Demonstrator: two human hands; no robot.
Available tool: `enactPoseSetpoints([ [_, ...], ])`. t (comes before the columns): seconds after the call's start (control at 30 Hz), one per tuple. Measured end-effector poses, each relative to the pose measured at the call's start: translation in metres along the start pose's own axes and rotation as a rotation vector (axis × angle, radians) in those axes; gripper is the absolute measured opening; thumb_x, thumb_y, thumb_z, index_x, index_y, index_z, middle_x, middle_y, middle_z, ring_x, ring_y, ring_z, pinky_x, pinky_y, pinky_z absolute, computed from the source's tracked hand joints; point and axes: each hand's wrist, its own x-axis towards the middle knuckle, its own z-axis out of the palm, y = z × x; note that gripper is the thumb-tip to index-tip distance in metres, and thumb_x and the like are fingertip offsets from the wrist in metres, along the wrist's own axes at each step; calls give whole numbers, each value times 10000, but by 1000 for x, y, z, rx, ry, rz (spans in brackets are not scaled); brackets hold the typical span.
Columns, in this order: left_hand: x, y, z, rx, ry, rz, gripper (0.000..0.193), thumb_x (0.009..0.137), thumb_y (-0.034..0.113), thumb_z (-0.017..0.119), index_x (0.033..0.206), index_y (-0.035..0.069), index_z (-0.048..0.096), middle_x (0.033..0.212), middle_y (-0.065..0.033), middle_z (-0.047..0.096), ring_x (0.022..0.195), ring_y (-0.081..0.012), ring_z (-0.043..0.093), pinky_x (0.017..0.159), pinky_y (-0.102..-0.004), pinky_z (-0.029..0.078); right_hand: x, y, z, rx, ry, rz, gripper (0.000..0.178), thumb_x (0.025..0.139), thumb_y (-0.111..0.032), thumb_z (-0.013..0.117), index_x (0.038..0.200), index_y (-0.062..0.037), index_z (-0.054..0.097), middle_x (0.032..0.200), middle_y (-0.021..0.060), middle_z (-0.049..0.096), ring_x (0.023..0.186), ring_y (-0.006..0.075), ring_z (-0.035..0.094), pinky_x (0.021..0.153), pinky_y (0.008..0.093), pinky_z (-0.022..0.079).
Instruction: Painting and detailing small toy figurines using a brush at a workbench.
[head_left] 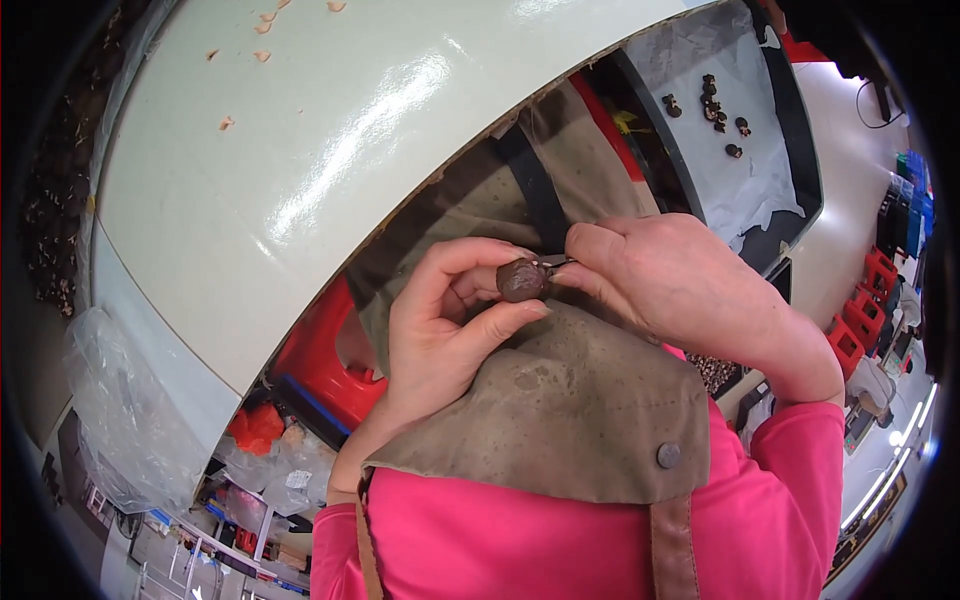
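Note:
Between the thumb and fingertips of my left hand (pixel 435 325) is a small, dark brown, lumpy ball (pixel 520 282) with a dull sheen. My right hand (pixel 670 275) is closed in a pinch on a thin, dark tool (pixel 557 264), whose tip meets the ball's right side. Most of the tool is hidden by my fingers, so its exact kind does not show. Both hands are held above my brown apron (pixel 580 410), near the edge of the white table (pixel 200 230).
Light peach flakes (pixel 262 56) lie on the table. At the upper right, a dark tray (pixel 812 175) lined with white paper holds several small dark pieces (pixel 710 100). A red stool (pixel 320 345) stands under the table edge. Clear plastic (pixel 130 410) hangs at its left corner.

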Motion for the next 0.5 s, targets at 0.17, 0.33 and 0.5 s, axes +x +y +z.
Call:
enactPoseSetpoints([
  [0.17, 0, 0, -1, 2, -6, 1, 392, 791, -92, 650, 1138, -14, 486, 1065, -91, 585, 923, -124, 594, 849, -270, 488, 1, 4, 1, 82, -15, -4, 266, 908, -281, 519, 827, -28, 506, 703, 178, 566, 709, 376, 566, 598, 456, 437],
  [0.33, 0, 0, -2, -2, -13, 6, 389, 793, -92, 648, 1138, -16, 484, 1080, -99, 582, 939, -130, 597, 851, -271, 489, 3, 4, 3, 169, -32, -3, 285, 914, -289, 516, 808, -25, 505, 672, 191, 557, 691, 391, 556, 585, 464, 416],
  [0.5, -1, 3, -4, -42, 3, 11, 389, 792, -95, 649, 1134, -14, 482, 1104, -105, 571, 957, -134, 600, 852, -268, 492, 4, 6, 7, 442, -60, -22, 246, 929, -236, 501, 848, -4, 513, 700, 176, 552, 685, 355, 558, 603, 395, 431],
])
